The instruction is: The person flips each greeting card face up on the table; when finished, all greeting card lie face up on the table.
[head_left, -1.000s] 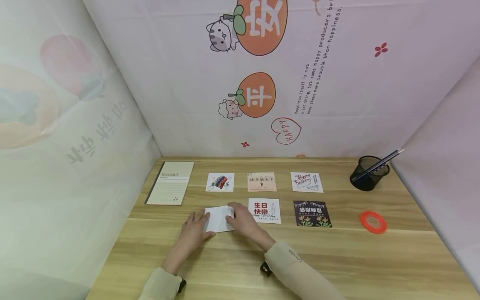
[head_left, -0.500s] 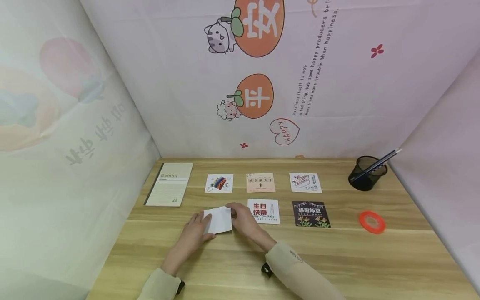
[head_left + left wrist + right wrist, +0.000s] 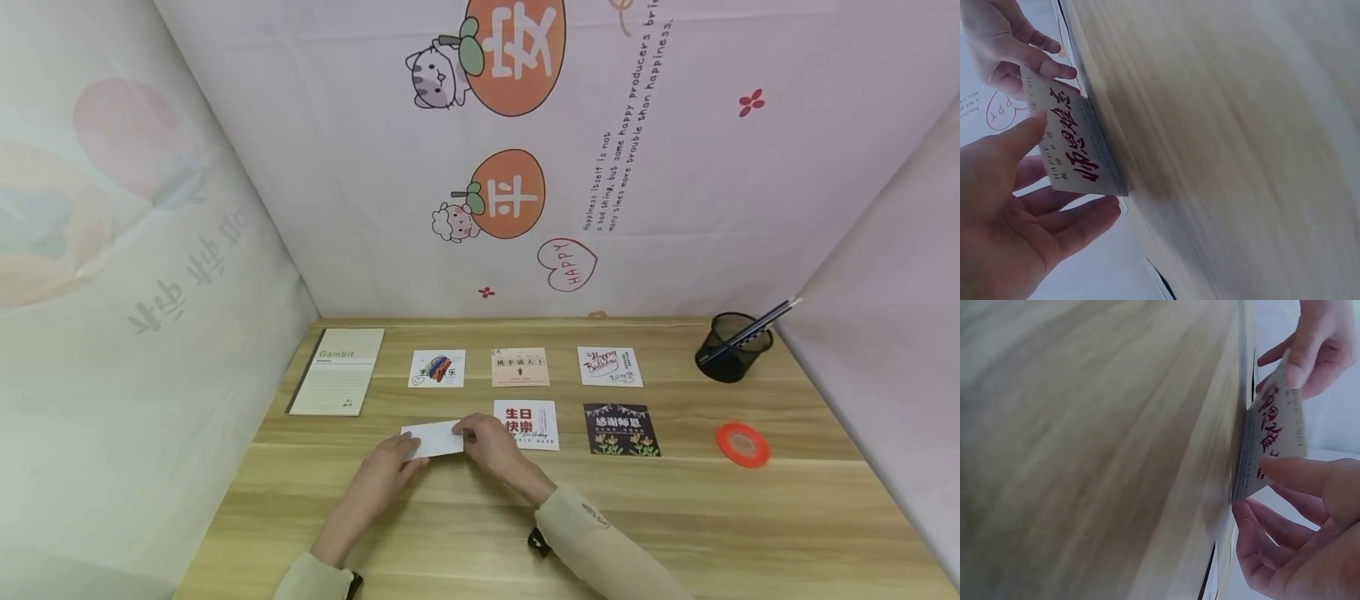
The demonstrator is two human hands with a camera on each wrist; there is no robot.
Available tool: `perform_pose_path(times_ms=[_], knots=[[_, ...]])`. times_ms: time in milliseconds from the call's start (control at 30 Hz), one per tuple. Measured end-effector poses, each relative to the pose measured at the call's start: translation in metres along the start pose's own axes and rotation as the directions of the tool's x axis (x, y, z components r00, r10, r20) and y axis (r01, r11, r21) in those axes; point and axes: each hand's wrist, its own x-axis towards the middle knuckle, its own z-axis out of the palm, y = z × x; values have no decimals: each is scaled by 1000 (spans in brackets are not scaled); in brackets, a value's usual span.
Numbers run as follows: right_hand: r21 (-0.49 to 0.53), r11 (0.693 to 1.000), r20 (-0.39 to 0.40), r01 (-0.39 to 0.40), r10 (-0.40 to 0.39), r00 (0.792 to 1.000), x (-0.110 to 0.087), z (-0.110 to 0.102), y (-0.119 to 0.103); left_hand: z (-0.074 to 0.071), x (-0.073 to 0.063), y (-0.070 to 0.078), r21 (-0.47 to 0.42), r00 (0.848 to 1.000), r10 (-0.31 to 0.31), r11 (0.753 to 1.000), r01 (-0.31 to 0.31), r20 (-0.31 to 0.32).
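Note:
A small card (image 3: pixel 433 438), blank white as seen from above, is held between both hands near the middle left of the table. In the left wrist view, the card's near face (image 3: pixel 1079 140) carries red handwritten-style characters. The card is tilted up, with its lower long edge at or close to the tabletop. My left hand (image 3: pixel 381 468) pinches its left end, thumb on the printed face and fingers behind. At the opposite end, my right hand (image 3: pixel 492 448) pinches it likewise, as the right wrist view shows with the thumb on the card's printed face (image 3: pixel 1272 428).
Several printed cards lie flat in two rows, among them a red-lettered card (image 3: pixel 536 423) beside my right hand and a dark card (image 3: pixel 621 430). A notebook (image 3: pixel 337 372) lies at back left. A mesh pen cup (image 3: pixel 731 350) and a red tape roll (image 3: pixel 742 444) are at right.
The white face of the card has narrowed in the head view as the card tilts up. My right thumb has moved from the face seen from above to the near side.

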Motion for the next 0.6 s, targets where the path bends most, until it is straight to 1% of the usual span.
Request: perform_pose_path(times_ms=[133,233,333,400,467,600], knots=[[-13,1000,-26,0,0,1000,0,0,1,-3,0,-1,-23,1000,-1,1000,1,-20],[8,1000,-64,0,1,998,0,0,1,-5,-2,-1,-69,997,4,998,-9,-71],[39,999,-111,19,-14,994,1,1,1,-6,-3,-3,-84,988,14,996,-27,-151],[56,998,-141,38,-30,990,2,0,1,-7,-3,-3,-85,981,10,996,-26,-192],[66,997,-164,45,-34,986,2,0,1,-8,-1,-2,-83,977,0,996,-18,-212],[87,996,-192,36,-18,981,2,0,1,-10,2,-2,-119,969,-41,993,12,-245]])
